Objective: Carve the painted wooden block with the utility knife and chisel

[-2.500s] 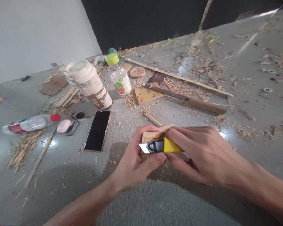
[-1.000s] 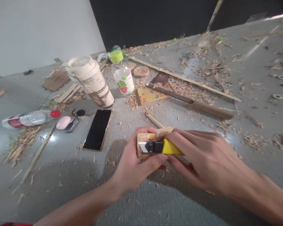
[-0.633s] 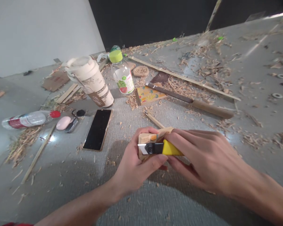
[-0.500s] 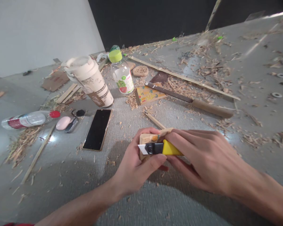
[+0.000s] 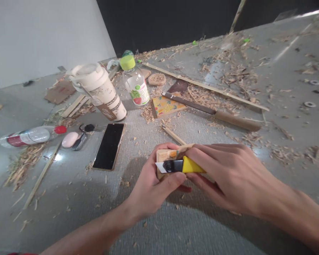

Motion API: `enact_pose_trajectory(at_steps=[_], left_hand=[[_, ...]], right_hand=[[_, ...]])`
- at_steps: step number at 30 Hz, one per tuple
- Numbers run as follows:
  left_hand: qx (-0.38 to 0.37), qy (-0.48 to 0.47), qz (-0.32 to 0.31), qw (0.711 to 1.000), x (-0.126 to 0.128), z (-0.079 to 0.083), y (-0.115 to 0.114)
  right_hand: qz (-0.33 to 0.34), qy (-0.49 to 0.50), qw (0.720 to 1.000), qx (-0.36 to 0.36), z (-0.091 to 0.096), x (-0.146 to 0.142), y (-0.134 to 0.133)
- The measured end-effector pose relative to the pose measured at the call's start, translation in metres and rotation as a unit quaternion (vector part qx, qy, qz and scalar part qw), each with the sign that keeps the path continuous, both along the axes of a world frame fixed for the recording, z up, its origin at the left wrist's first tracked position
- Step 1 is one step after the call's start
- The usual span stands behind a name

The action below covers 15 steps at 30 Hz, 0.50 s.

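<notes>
Head view: at lower centre of the frame, the left hand is wrapped round a wood block, thumb under the blade. The right hand is closed on a yellow knife, its blade lying against the block's near face. A phone lies left of them, a cup at upper left.

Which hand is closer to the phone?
Left. The left hand, gripping the wood block, is just right of the phone. The right hand, holding the knife, is farther right, beyond the left one.
</notes>
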<state>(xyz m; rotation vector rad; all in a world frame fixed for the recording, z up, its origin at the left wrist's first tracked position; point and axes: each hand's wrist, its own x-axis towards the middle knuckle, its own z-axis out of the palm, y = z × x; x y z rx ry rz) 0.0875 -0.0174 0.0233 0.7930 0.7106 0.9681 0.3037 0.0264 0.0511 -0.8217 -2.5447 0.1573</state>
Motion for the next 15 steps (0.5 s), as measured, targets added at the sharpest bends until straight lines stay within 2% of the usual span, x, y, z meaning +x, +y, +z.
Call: enact_pose_trajectory(at_steps=[15], left_hand=[[0.011,0.008,0.023,1.000,0.0025,-0.0002,0.0002]], right_hand=[[-0.021,0.018,0.999,-0.035,-0.0037,-0.0031,-0.0028]])
